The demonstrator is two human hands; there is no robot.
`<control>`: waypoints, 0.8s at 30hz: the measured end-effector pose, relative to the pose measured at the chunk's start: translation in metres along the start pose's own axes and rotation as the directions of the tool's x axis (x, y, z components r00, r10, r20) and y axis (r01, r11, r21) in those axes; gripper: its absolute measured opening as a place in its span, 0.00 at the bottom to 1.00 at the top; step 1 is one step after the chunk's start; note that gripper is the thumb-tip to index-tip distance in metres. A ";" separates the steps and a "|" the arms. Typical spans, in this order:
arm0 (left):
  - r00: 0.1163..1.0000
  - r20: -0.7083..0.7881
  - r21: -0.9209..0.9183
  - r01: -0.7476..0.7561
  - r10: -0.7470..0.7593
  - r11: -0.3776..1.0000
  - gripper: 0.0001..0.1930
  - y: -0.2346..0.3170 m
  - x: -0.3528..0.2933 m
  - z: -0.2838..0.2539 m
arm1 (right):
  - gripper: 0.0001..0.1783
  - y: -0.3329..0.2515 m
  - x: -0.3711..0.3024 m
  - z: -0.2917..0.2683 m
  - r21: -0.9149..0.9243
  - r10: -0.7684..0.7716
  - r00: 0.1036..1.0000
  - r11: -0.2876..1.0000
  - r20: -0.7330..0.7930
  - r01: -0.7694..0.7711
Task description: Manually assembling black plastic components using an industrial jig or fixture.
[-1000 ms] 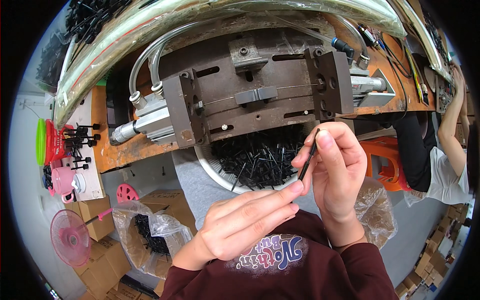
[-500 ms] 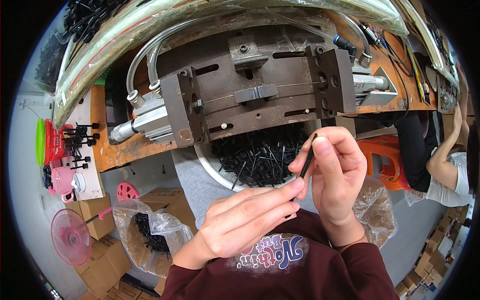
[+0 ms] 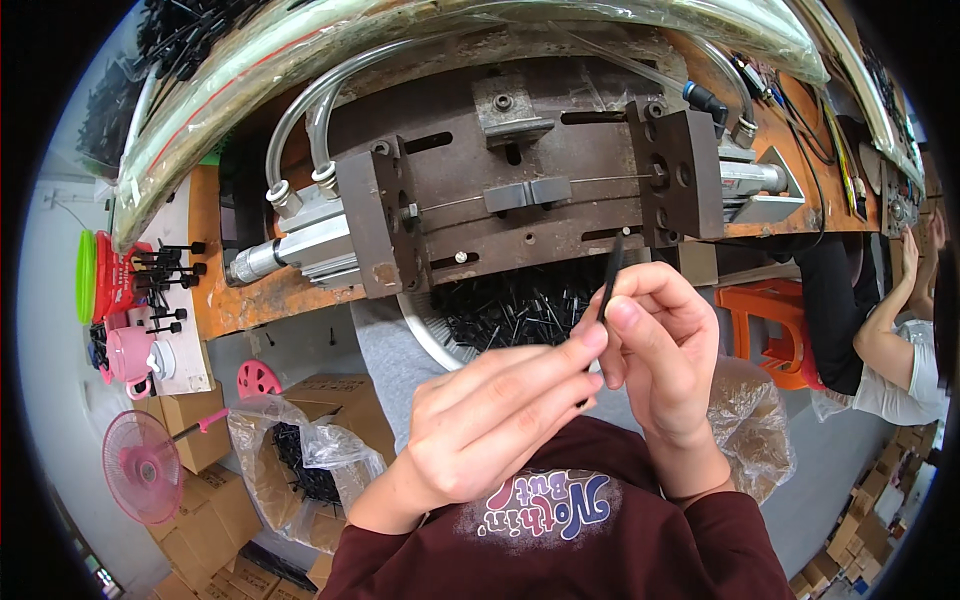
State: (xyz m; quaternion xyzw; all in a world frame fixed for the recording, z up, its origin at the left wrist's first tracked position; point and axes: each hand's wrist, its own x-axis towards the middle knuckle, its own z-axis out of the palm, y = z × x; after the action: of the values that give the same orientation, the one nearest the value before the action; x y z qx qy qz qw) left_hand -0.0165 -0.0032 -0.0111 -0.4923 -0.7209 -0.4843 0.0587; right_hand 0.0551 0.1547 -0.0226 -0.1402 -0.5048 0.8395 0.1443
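Between my two hands a slim black rod-shaped plastic piece (image 3: 613,268) stands tilted, its upper end free above the fingers. My right hand (image 3: 665,350) pinches it between thumb and fingertips. My left hand (image 3: 490,415), palm turned inward with the fingers together, closes around the lower part, which is hidden. Small dark ends near the left fingertips hint at more in that hand, but I cannot make them out. Just beyond the hands, a white basket (image 3: 428,335) holds a heap of similar black pieces (image 3: 520,310).
A brown metal fixture (image 3: 470,240) with a small central block (image 3: 527,194) and air cylinders at both ends spans the bench. Left are black parts on a shelf, a pink fan (image 3: 143,467) and a plastic-lined box (image 3: 250,470). A co-worker's arm (image 3: 890,290) and an orange stool (image 3: 770,325) are right.
My right fingers have slid lower along the black piece, so its upper end now sticks out past them. My left hand stays nearly in place. The view has shifted slightly.
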 end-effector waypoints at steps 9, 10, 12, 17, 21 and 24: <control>0.995 -0.023 0.442 0.099 -0.098 0.892 0.15 -0.019 0.020 0.011 | 0.09 0.006 -0.016 -0.017 -0.280 -0.065 0.997 0.959 -0.043 0.050; 0.997 -0.024 0.476 0.071 -0.068 0.877 0.15 -0.020 0.021 0.011 | 0.08 0.005 -0.020 -0.017 -0.314 -0.032 0.998 0.949 -0.048 0.015; 0.997 0.007 0.512 0.057 -0.071 0.857 0.15 -0.020 0.026 0.009 | 0.07 0.012 -0.027 -0.019 -0.372 -0.003 0.998 0.928 -0.056 -0.018; 0.993 0.062 0.565 0.047 -0.099 0.824 0.14 -0.016 0.033 0.003 | 0.04 0.035 -0.046 -0.033 -0.513 0.086 0.992 0.850 -0.087 -0.119; 0.994 0.039 0.581 0.058 -0.100 0.812 0.14 -0.016 0.034 0.004 | 0.03 0.059 -0.060 -0.060 -0.735 0.014 0.996 0.673 -0.090 -0.076; 0.995 0.039 0.512 0.055 -0.087 0.857 0.13 -0.023 0.031 0.002 | 0.06 0.076 -0.081 -0.087 -0.863 0.027 0.996 0.499 -0.081 -0.084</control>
State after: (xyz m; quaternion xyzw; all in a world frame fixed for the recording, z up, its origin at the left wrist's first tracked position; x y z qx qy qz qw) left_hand -0.0493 0.0179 -0.0094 -0.4468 -0.8424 -0.2630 0.1468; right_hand 0.1552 0.1594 -0.1224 -0.2335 -0.8475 0.4748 0.0422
